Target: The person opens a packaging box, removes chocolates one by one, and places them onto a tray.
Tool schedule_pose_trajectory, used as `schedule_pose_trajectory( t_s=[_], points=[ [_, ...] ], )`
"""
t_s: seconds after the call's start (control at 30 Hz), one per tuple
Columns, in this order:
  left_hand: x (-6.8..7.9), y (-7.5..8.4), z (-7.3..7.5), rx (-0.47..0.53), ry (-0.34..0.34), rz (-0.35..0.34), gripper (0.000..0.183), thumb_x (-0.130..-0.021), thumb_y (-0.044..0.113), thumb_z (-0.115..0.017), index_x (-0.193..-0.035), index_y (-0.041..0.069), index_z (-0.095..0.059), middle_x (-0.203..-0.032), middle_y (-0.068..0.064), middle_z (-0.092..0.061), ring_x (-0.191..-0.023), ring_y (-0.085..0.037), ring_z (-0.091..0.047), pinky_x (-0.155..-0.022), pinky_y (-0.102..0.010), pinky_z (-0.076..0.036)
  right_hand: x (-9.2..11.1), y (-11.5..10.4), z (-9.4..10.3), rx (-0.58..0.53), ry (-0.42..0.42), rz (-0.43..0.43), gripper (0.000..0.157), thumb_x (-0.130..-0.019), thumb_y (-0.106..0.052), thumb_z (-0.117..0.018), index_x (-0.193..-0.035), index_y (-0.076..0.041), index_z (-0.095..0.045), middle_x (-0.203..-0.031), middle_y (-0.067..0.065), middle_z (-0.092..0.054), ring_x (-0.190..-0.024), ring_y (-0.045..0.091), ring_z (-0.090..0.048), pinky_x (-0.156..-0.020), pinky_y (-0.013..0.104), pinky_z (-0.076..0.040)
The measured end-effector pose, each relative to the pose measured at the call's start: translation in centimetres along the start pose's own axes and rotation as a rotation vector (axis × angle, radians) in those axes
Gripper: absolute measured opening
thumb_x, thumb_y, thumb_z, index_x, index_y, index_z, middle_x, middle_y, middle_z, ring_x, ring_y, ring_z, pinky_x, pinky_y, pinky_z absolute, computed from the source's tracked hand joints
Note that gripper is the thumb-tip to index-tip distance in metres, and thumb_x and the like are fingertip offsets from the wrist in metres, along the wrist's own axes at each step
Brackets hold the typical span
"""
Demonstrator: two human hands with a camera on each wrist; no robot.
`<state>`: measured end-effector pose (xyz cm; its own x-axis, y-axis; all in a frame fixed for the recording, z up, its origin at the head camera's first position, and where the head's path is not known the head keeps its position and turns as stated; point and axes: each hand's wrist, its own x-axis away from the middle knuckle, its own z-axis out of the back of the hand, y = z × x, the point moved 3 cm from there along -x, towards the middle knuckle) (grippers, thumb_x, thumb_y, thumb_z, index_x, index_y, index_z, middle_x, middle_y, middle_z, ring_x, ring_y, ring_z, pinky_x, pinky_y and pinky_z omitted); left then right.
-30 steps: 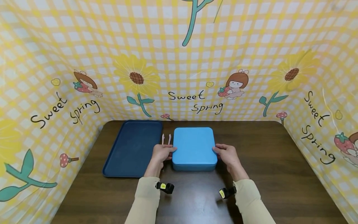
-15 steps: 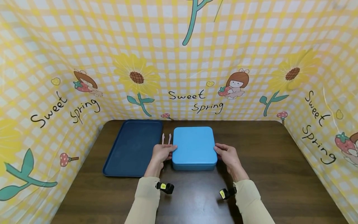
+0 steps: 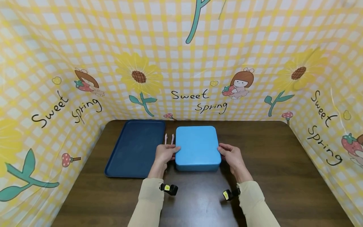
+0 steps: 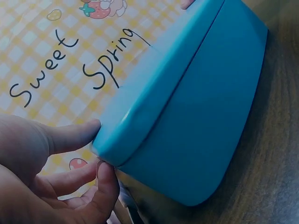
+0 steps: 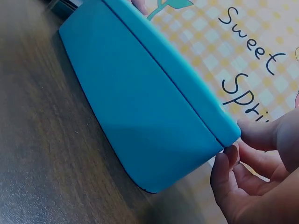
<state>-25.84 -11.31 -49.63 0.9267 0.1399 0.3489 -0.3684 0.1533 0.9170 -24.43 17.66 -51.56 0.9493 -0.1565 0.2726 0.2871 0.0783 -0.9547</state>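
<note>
A blue box (image 3: 197,146) is set flat on the dark wooden table (image 3: 269,176), between the two hands, with its lid (image 4: 152,98) on; a thin dark seam is shown between lid and body in both wrist views. The left side of the lid is pinched by the left hand (image 3: 164,154): the thumb is laid at the top edge, and the fingertips are tucked against the side at the seam. The opposite side is held in the same way by the right hand (image 3: 231,155), the lid's edge being caught between thumb and curled fingers. Each grip is thus closed on the lid, with the body of the box below the fingertips.

Just beyond the left hand, two slim pale pink tips (image 3: 166,138) are seen, the rest of that object being hidden by the hand. To the left of these a dark blue rimmed tray (image 3: 139,149) is placed. A black device (image 3: 170,189) is worn on the left wrist and another black device (image 3: 231,194) on the right. The table is bordered by yellow checked cloth (image 3: 181,47), printed with "Sweet Spring".
</note>
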Motion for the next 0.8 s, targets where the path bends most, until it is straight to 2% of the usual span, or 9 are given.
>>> schedule_pose_trajectory(
  t_s=[0.1,0.33,0.6,0.7,0.8],
  points=[
    [0.1,0.3,0.1,-0.004,0.009,-0.006,0.035,-0.092,0.018,-0.076,-0.121,-0.001,-0.071,-0.116,-0.018,-0.066,-0.076,-0.016,-0.066,-0.071,-0.029,-0.056,0.0,-0.2,-0.1,0.024,0.007,-0.007,0.038,-0.101,-0.02,-0.065,-0.134,-0.001,-0.063,-0.132,0.021,-0.062,-0.104,0.025,-0.064,-0.096,0.042,-0.053],
    [0.1,0.1,0.0,0.011,0.005,-0.014,0.032,-0.094,0.016,-0.074,-0.12,-0.001,-0.071,-0.096,-0.012,-0.069,-0.075,-0.016,-0.066,-0.069,-0.028,-0.056,0.0,-0.4,0.0,0.024,0.022,-0.017,0.038,-0.1,-0.019,-0.065,-0.133,-0.001,-0.064,-0.131,0.021,-0.063,-0.101,0.024,-0.065,-0.094,0.04,-0.054],
    [0.3,0.3,0.1,0.003,-0.013,-0.038,0.028,-0.096,0.016,-0.072,-0.119,0.0,-0.073,-0.095,-0.012,-0.069,-0.074,-0.015,-0.066,-0.07,-0.029,-0.058,0.2,-0.8,0.1,-0.006,0.022,-0.012,0.038,-0.099,-0.018,-0.066,-0.132,0.001,-0.064,-0.128,0.021,-0.064,-0.091,0.017,-0.066,-0.079,0.029,-0.055],
    [0.3,0.4,0.2,0.004,-0.025,-0.05,0.029,-0.096,0.016,-0.071,-0.12,-0.001,-0.072,-0.094,-0.013,-0.069,-0.074,-0.015,-0.066,-0.07,-0.029,-0.058,0.2,-1.0,0.2,-0.002,0.018,-0.016,0.038,-0.099,-0.02,-0.066,-0.132,-0.001,-0.064,-0.128,0.02,-0.064,-0.092,0.018,-0.065,-0.078,0.028,-0.055],
    [0.3,0.6,0.3,0.009,-0.033,-0.055,0.03,-0.096,0.016,-0.071,-0.121,-0.001,-0.072,-0.093,-0.012,-0.069,-0.075,-0.016,-0.066,-0.069,-0.029,-0.058,0.2,-1.3,0.4,0.021,-0.002,-0.006,0.04,-0.1,-0.021,-0.066,-0.134,-0.001,-0.063,-0.13,0.02,-0.063,-0.095,0.02,-0.065,-0.082,0.031,-0.055]
  ],
)
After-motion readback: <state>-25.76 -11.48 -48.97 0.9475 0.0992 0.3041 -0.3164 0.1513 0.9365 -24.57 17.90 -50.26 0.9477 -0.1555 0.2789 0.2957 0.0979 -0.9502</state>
